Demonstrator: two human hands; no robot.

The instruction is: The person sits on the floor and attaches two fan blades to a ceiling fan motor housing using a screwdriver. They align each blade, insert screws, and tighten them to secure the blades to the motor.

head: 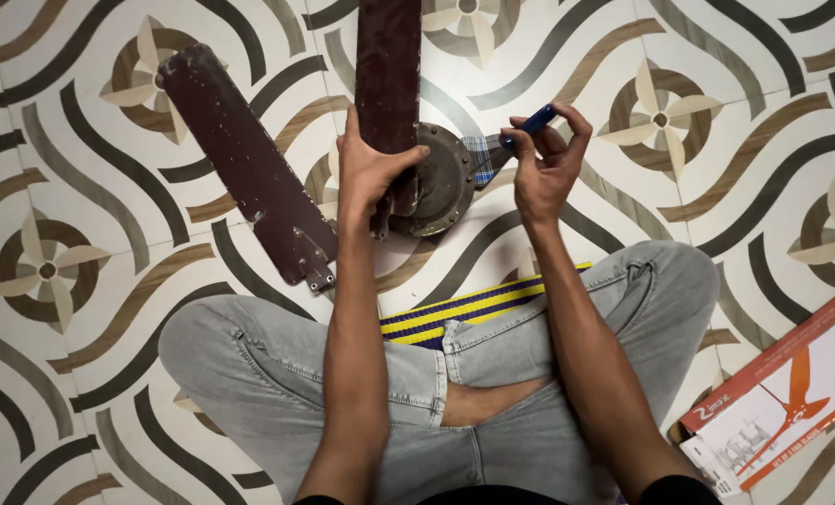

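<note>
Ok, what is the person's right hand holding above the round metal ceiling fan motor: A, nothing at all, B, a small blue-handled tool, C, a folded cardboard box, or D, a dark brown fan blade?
B: the right hand pinches a small blue-handled tool in its fingertips beside the round metal fan motor, while the left hand grips the dark brown fan blade.

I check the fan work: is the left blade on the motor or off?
Off: the blade lies loose on the floor, apart from the motor.
</note>
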